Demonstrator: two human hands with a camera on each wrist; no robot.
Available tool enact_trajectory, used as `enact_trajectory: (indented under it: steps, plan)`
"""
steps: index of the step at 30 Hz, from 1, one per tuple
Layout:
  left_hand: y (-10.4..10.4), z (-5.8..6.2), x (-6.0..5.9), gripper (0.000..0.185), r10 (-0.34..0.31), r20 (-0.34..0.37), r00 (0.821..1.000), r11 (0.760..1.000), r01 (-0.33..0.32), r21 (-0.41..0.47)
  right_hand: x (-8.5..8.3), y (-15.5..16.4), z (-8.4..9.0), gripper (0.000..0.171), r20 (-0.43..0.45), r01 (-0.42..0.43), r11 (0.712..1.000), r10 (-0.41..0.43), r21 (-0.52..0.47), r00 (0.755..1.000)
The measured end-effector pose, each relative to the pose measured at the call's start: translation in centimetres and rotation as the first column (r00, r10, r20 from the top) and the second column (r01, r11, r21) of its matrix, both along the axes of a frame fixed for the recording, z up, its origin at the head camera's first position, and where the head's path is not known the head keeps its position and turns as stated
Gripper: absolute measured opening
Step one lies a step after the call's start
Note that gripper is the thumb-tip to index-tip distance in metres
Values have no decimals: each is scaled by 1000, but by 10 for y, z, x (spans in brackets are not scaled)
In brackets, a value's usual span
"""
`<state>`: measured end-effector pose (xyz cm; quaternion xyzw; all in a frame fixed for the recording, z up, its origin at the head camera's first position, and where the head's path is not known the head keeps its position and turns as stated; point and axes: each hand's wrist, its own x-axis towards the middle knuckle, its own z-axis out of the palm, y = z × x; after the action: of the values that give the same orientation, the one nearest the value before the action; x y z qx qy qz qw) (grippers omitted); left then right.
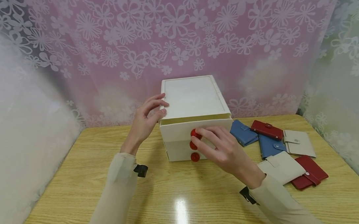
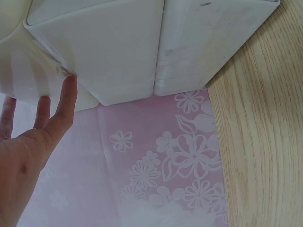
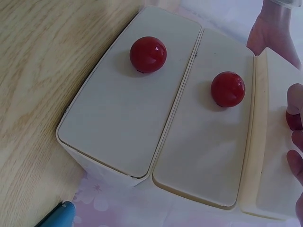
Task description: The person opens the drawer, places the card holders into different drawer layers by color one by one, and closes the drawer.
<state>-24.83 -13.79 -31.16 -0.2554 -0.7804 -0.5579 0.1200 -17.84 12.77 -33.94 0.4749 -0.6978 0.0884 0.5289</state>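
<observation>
A small white cabinet (image 1: 193, 95) of three stacked drawers stands on the table, each drawer with a round red knob. My right hand (image 1: 223, 150) pinches the knob of the top drawer (image 1: 175, 132), which is pulled out slightly and leaves a narrow gap under the cabinet's top. In the right wrist view, the middle knob (image 3: 228, 89) and the bottom knob (image 3: 148, 55) sit on drawers that are pushed in. At the cabinet's upper left edge, my left hand (image 1: 147, 114) rests its fingertips on the top and side, fingers loosely extended.
To the right of the cabinet lie several snap wallets: a blue one (image 1: 242, 133) beside it, a red one (image 1: 267, 130), a cream one (image 1: 300, 144) and others overlapping. A pink floral curtain (image 1: 177, 43) hangs behind the wooden table (image 1: 164, 198).
</observation>
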Motion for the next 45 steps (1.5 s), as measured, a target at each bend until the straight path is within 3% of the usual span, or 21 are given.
enact_trajectory:
  steps: [45]
  plan:
    - [0,-2,-1,24,0,-9,1000,1000,0,12,21,0,-1,21,-52,-51,998,50,-22,997]
